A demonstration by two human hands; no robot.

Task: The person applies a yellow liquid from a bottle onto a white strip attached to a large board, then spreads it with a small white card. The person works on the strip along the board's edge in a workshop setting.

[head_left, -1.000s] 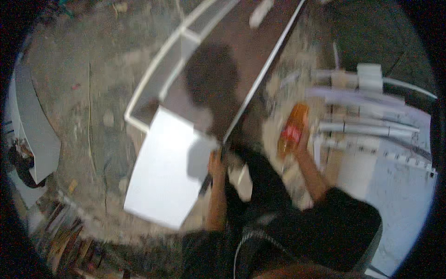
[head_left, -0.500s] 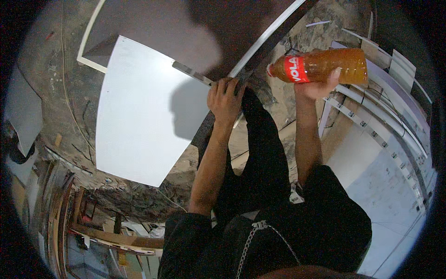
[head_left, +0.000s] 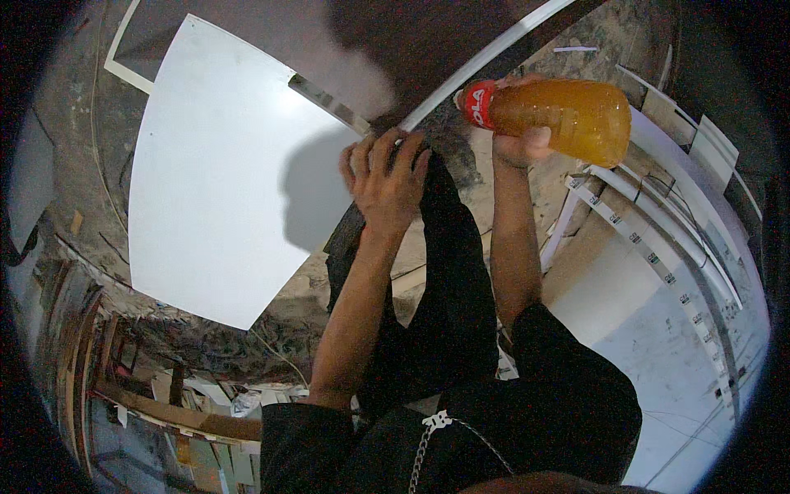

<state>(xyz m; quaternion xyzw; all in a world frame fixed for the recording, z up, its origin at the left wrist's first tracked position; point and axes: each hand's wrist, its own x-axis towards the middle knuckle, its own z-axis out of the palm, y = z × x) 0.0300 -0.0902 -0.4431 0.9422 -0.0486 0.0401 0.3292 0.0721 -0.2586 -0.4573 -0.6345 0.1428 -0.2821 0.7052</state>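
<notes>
A clear plastic bottle (head_left: 580, 119) of amber liquid with a red label lies almost level in the air, its neck pointing left. My right hand (head_left: 523, 146) is closed around its middle, thumb on the near side. My left hand (head_left: 383, 183) rests, fingers bent and spread, by my knee at the right edge of a white panel (head_left: 206, 181). Its fingertips are close to the near end of a pale metal strip (head_left: 485, 59); whether they touch it I cannot tell. A small dark spot shows between the fingers, too small to name.
A dark brown board (head_left: 255, 37) lies beyond the white panel. At the right are stacked pale strips (head_left: 699, 255) and a length of printed tape (head_left: 650, 251). Wooden frames and scraps (head_left: 181, 420) fill the lower left.
My right hand has drawn the bottle slightly left, and its base now tips lower. The fingers of my left hand have spread a little. The whole view has shifted.
</notes>
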